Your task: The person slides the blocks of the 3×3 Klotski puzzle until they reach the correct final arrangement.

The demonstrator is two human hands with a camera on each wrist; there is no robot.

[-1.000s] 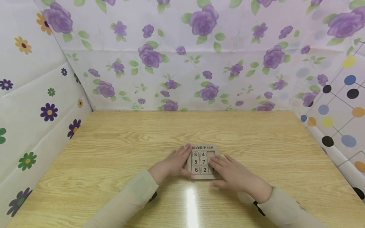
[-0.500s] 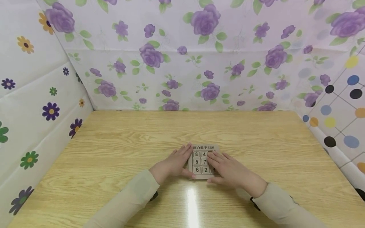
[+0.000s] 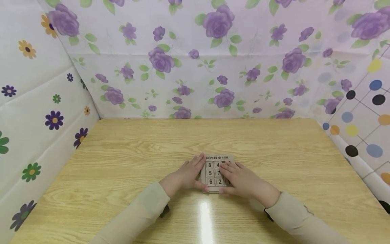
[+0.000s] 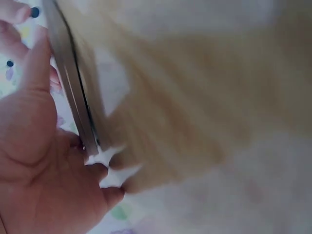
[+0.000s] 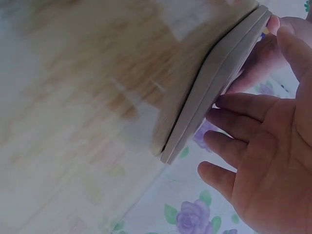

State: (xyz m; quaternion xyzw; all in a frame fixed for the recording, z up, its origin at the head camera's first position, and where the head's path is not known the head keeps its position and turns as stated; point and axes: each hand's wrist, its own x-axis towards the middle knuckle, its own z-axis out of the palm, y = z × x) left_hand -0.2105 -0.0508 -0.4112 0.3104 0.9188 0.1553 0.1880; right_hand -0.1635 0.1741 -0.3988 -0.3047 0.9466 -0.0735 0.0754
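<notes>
A flat number slide puzzle (image 3: 210, 189) with a pale frame lies on the table, Chinese characters along its far edge. Tiles 8, 4, 5, 7, 6 and 2 show; those on the right are mostly hidden. My left hand (image 3: 184, 177) holds the left side, thumb at the near corner and fingers by the far one. Across the right column reaches my right hand (image 3: 246, 183), its fingers extended over the tiles and thumb at the near edge. In the left wrist view the puzzle's side (image 4: 73, 83) stands edge-on; the right wrist view shows its rim (image 5: 212, 85) close to the fingertips.
The wood-grain table (image 3: 146, 142) surrounds the puzzle, with a bright reflection in front of it. Behind stands a sheet with purple flowers (image 3: 161, 60). A daisy-printed sheet (image 3: 36, 101) borders the left, a dotted one (image 3: 365, 135) the right.
My right hand has slid left over the puzzle, covering more of the right column, and its thumb has come to the near edge. My left hand stays in place.
</notes>
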